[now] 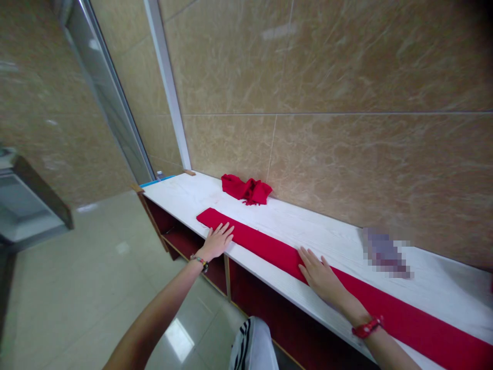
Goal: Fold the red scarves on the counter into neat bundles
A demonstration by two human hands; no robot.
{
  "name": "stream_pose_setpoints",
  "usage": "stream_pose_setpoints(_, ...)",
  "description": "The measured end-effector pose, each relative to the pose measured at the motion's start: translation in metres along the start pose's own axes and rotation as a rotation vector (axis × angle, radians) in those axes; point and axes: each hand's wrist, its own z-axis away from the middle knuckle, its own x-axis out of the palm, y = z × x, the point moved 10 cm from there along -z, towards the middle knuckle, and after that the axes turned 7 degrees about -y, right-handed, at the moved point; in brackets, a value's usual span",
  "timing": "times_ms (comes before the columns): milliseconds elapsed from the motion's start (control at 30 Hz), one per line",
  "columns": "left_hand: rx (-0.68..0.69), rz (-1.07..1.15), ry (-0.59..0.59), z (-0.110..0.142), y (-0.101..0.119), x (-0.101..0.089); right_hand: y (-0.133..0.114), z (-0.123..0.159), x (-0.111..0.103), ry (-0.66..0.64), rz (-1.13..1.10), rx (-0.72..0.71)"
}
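A long red scarf [265,245] lies stretched out as a flat, narrow strip along a white cabinet top [185,199]. Its far end is at the left, and the near end runs out of view at the lower right. My left hand [219,239] rests flat on the strip near that far end, fingers spread. Further along, my right hand [319,272] also presses flat on the cloth with its fingers stretched out. Neither hand grips anything. Against the wall sits a second red scarf [246,189], bunched up, with a fringe showing.
A tiled wall [327,154] rises directly behind the cabinet. A blurred-out item [387,254] lies at the back right of the top. Below are open dark red shelves [262,298]. A small bottle [159,176] shows beyond the far end. My knee [254,344] is close to the front.
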Motion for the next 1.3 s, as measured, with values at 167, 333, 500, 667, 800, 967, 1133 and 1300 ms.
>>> stream_pose_setpoints(167, -0.196, 0.039, -0.03, -0.004, -0.077, 0.001, -0.039, -0.03, -0.013, 0.025, -0.087, -0.058)
stream_pose_setpoints(333, -0.262, 0.044, -0.01, -0.003, -0.119, 0.001, -0.115, -0.081, -0.026, -0.047, -0.172, -0.228)
stream_pose_setpoints(500, -0.078, -0.05, 0.131, -0.005, -0.122, -0.02, -0.164, -0.127, -0.035, -0.121, -0.216, -0.309)
stream_pose_setpoints(667, 0.202, -0.143, 0.095, -0.013, -0.102, -0.03, -0.191, -0.164, -0.04, -0.117, -0.133, -0.272)
stream_pose_setpoints(800, 0.262, -0.216, 0.075, -0.017, -0.094, -0.034, -0.203, -0.177, -0.029, -0.153, -0.064, -0.252)
stream_pose_setpoints(967, 0.271, -0.304, 0.129, -0.023, -0.092, -0.037, -0.207, -0.175, -0.025, -0.184, -0.017, -0.25)
stream_pose_setpoints(1133, 0.276, -0.35, 0.176, -0.029, -0.094, -0.035, -0.207, -0.173, -0.026, -0.215, 0.005, -0.247)
stream_pose_setpoints(1300, 0.331, -0.374, 0.172, -0.028, -0.093, -0.034, -0.202, -0.174, -0.026, -0.2, -0.004, -0.207)
